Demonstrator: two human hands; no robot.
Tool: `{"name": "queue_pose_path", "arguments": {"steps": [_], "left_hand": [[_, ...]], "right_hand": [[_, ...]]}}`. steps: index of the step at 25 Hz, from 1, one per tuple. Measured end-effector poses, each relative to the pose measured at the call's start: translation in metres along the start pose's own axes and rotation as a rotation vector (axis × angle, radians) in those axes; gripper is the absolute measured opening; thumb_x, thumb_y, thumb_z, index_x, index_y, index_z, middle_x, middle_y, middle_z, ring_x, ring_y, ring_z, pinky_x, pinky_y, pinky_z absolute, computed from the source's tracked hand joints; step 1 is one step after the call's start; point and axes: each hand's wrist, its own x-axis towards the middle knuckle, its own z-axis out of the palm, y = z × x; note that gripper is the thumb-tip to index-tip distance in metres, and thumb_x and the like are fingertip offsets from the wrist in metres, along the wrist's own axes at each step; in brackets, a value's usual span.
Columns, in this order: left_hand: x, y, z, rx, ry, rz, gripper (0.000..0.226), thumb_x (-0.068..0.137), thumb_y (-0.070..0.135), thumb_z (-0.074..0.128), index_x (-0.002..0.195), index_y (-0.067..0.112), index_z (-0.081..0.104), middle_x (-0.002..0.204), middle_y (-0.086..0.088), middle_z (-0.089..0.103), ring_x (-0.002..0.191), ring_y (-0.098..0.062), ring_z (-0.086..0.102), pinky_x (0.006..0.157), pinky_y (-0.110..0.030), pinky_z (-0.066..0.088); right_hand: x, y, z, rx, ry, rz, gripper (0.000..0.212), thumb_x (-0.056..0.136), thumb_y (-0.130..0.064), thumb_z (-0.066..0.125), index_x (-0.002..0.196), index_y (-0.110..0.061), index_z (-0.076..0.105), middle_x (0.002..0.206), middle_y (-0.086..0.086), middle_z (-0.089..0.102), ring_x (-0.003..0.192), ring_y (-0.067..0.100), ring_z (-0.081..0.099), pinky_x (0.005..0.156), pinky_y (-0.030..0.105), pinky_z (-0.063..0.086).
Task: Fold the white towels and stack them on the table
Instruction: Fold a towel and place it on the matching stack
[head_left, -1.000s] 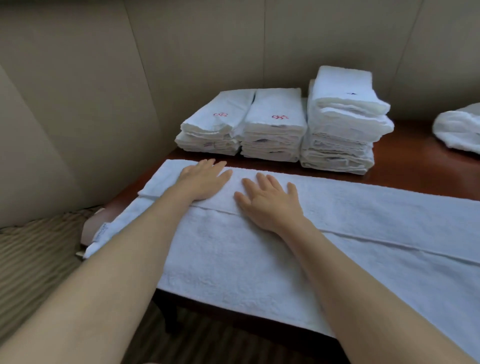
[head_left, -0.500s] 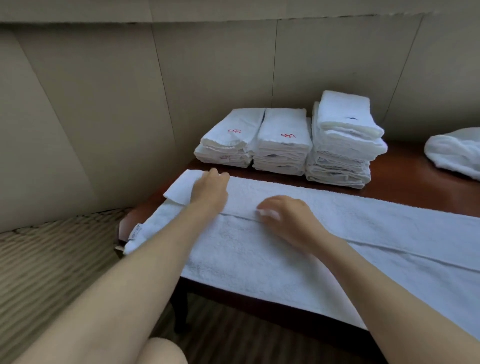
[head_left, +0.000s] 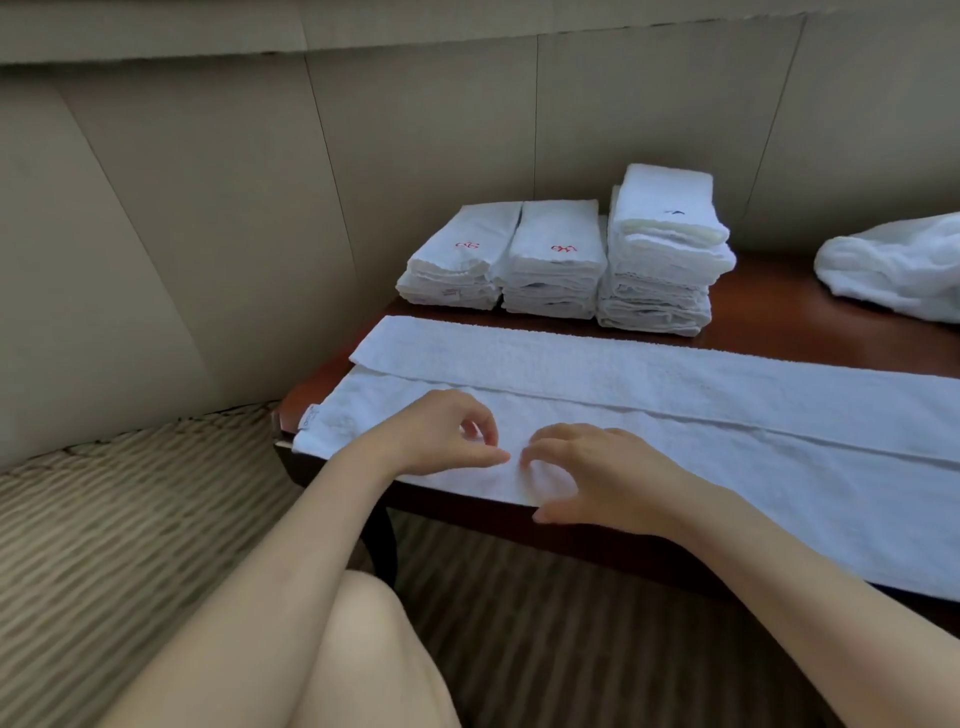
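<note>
A person's left hand (head_left: 441, 441) and right hand (head_left: 597, 475) hover close together over the near edge of a long white towel (head_left: 727, 431) spread along a dark wooden table (head_left: 769, 312), its far third already folded over. Both hands have loosely curled fingers that grip nothing, though whether their tips touch the cloth is unclear. Behind the towel, three stacks of folded towels (head_left: 561, 260) stand against the beige wall, with an unfolded heap (head_left: 898, 270) at right.

stacks of folded towels (head_left: 558, 260): 3 | spread towel (head_left: 675, 395): 1 | crumpled towel (head_left: 893, 267): 1
</note>
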Motion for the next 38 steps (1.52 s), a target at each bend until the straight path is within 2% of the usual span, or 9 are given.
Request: {"name": "queue_pose_path", "arguments": {"steps": [5,9,14,19,23,26,32,35,38], "left_hand": [[-0.003,0.01,-0.001,0.181,-0.11,-0.014,0.034,0.076,0.054,0.068,0.093,0.026,0.063,0.107,0.012,0.055,0.1,-0.005,0.05,0.087,-0.027,0.044],[0.005,0.012,0.008,0.368,-0.048,0.012,0.011,0.085,0.023,0.056,0.093,0.026,0.049,0.107,0.002,0.053,0.093,-0.017,0.051,0.076,-0.03,0.042],[0.008,0.009,0.008,0.539,0.17,-0.13,0.024,0.087,0.0,0.04,0.097,0.019,0.05,0.101,0.0,0.055,0.09,-0.023,0.05,0.073,-0.029,0.031],[0.022,-0.019,-0.027,0.578,0.471,-0.315,0.022,0.082,-0.001,0.043,0.072,0.018,0.047,0.077,0.002,0.048,0.098,-0.03,0.056,0.081,-0.033,0.031],[0.062,-0.042,-0.049,0.485,0.614,-0.328,0.032,0.086,0.003,0.043,0.1,0.02,0.066,0.105,-0.006,0.063,0.105,-0.031,0.056,0.087,-0.035,0.033],[0.095,-0.063,-0.064,0.48,0.652,-0.338,0.026,0.091,0.011,0.043,0.098,0.018,0.066,0.101,-0.008,0.067,0.102,-0.031,0.058,0.082,-0.035,0.031],[0.152,-0.102,-0.075,0.623,0.652,-0.39,0.019,0.091,0.008,0.044,0.085,0.02,0.058,0.083,-0.001,0.064,0.078,-0.024,0.053,0.074,-0.031,0.019],[0.163,-0.125,-0.06,0.659,0.503,-0.422,0.009,0.096,0.019,0.049,0.104,0.02,0.052,0.1,-0.002,0.063,0.096,-0.023,0.057,0.082,-0.034,0.027],[0.16,-0.123,-0.048,0.752,0.498,-0.499,0.028,0.093,0.016,0.051,0.121,0.017,0.045,0.113,-0.008,0.053,0.106,-0.026,0.051,0.087,-0.036,0.033]], "right_hand": [[-0.002,-0.003,-0.002,0.044,0.094,0.096,0.033,0.091,-0.023,0.046,0.122,-0.029,0.056,0.126,-0.01,0.054,0.106,0.016,0.055,0.08,0.032,0.047],[0.0,0.002,0.0,-0.075,0.082,0.112,0.037,0.087,-0.009,0.044,0.12,-0.024,0.05,0.115,-0.007,0.054,0.094,0.019,0.056,0.061,0.029,0.039],[-0.006,0.005,-0.005,-0.25,0.182,0.215,0.019,0.086,0.004,0.037,0.09,-0.015,0.034,0.074,-0.003,0.04,0.064,0.02,0.043,0.048,0.027,0.017],[0.0,0.045,-0.033,-0.259,0.488,0.527,0.021,0.084,0.002,0.047,0.087,-0.018,0.041,0.085,0.001,0.056,0.079,0.028,0.052,0.061,0.029,0.026],[0.026,0.082,-0.048,-0.268,0.64,0.65,0.02,0.087,0.0,0.05,0.077,-0.018,0.05,0.079,0.002,0.058,0.07,0.025,0.042,0.065,0.031,0.023],[0.053,0.104,-0.052,-0.244,0.694,0.649,0.018,0.092,-0.007,0.05,0.079,-0.014,0.06,0.068,-0.001,0.048,0.073,0.028,0.046,0.066,0.031,0.021],[0.1,0.161,-0.025,-0.057,0.565,0.622,0.018,0.096,-0.026,0.049,0.092,-0.016,0.063,0.103,0.006,0.065,0.105,0.031,0.055,0.073,0.034,0.033],[0.111,0.181,-0.008,0.04,0.458,0.608,0.022,0.093,-0.036,0.054,0.099,-0.019,0.066,0.11,0.008,0.064,0.104,0.032,0.056,0.079,0.039,0.045],[0.114,0.187,-0.005,0.072,0.476,0.617,0.023,0.09,-0.039,0.057,0.1,-0.02,0.066,0.111,0.008,0.064,0.104,0.032,0.056,0.082,0.041,0.047]]}}
